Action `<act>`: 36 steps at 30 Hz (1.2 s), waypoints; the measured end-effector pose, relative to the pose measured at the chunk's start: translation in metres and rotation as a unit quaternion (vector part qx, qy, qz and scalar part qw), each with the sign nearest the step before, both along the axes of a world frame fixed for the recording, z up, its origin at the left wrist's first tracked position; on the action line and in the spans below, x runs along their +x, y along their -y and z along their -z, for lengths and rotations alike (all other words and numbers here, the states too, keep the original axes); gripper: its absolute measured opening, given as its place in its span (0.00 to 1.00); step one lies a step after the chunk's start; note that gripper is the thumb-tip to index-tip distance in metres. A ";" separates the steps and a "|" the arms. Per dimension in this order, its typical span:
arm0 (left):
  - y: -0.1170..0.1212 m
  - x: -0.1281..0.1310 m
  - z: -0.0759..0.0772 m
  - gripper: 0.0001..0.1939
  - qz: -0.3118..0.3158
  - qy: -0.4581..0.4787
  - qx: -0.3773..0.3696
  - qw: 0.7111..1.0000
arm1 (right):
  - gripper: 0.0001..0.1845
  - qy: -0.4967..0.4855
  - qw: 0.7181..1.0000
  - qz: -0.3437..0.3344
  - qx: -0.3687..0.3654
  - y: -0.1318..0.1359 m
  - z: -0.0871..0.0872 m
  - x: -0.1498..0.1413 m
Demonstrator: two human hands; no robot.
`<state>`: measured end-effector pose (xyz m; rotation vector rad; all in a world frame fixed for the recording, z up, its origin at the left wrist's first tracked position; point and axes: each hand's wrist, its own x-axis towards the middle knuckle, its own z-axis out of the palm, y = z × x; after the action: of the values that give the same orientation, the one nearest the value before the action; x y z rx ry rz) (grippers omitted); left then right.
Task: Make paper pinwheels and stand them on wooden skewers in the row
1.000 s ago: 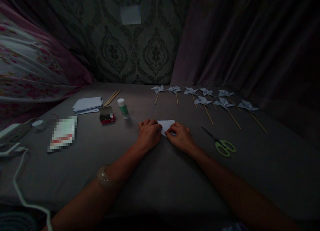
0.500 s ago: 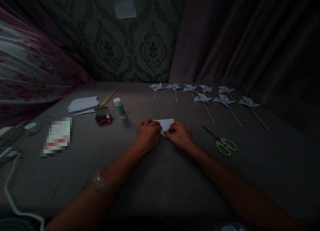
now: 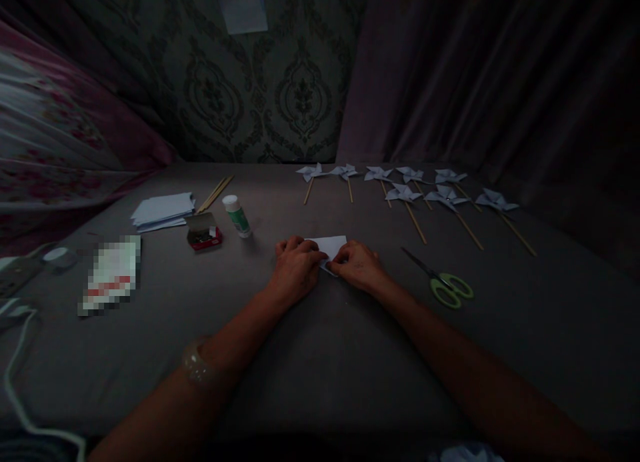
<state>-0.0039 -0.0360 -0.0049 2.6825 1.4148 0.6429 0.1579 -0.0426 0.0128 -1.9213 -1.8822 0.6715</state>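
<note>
A small folded sheet of white paper (image 3: 330, 244) lies on the table between my hands, its near edge partly hidden by fingers. My left hand (image 3: 296, 265) presses on its left side, fingers curled and thumb on the paper. With thumb and forefinger, my right hand (image 3: 361, 265) pinches the near right part of the sheet. Right of my right hand rest scissors with green handles (image 3: 450, 291), blades pointing away to the left. A glue stick (image 3: 237, 217) with a white cap stands beyond my left hand.
Several paper pinwheels on sticks (image 3: 403, 194) lie at the back right. Back left are a stack of white paper (image 3: 163, 211), wooden sticks (image 3: 215, 194) and a small red box (image 3: 205, 235) of metal bits. A blurred packet (image 3: 113, 272) and a white cable (image 3: 20, 375) lie far left.
My fingers have drawn slightly closer together at the paper's near edge, where a small fold now shows. The whole view has shifted a little.
</note>
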 end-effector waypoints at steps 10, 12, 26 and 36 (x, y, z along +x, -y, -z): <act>-0.003 -0.002 0.007 0.15 0.001 -0.011 0.014 1.000 | 0.09 0.009 1.000 -0.019 -0.013 -0.003 -0.001 0.002; -0.003 -0.003 0.008 0.16 0.004 -0.013 0.015 1.000 | 0.09 0.006 1.000 -0.019 -0.005 -0.003 0.000 0.002; 0.015 0.006 -0.017 0.16 0.015 -0.124 0.046 0.991 | 0.13 0.026 0.979 -0.059 0.192 0.005 0.020 0.015; 0.021 0.008 -0.018 0.15 0.028 -0.129 0.032 0.991 | 0.14 0.162 0.948 -0.169 0.216 0.012 0.008 0.009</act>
<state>0.0043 -0.0571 0.0130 2.9320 1.3852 0.3534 0.1671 -0.0542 0.0049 -1.5084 -2.3516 0.0069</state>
